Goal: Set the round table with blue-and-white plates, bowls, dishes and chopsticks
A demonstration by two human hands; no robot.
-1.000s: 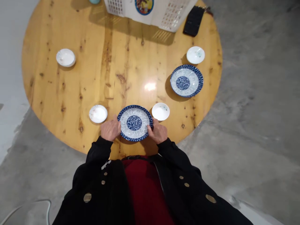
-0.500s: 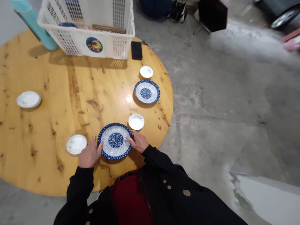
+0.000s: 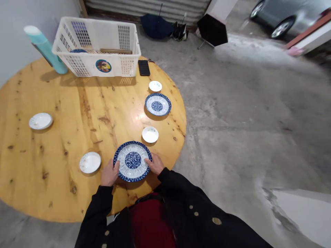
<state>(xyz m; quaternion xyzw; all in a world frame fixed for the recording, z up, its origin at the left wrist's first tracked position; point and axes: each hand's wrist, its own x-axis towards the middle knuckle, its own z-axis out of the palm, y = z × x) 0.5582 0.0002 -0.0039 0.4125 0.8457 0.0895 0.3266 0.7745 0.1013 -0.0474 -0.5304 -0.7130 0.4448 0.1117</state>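
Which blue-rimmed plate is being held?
The nearer plate: the left hand and right hand grip opposite sides of its rim. The farther plate lies untouched.

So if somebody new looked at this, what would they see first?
Probably the patterned blue-and-white plate at the near side of the round wooden table, with the left hand and right hand gripping its opposite edges. Next might come the big white plastic basket with its colourful round sticker on the far side, and the turquoise bottle just left of it.
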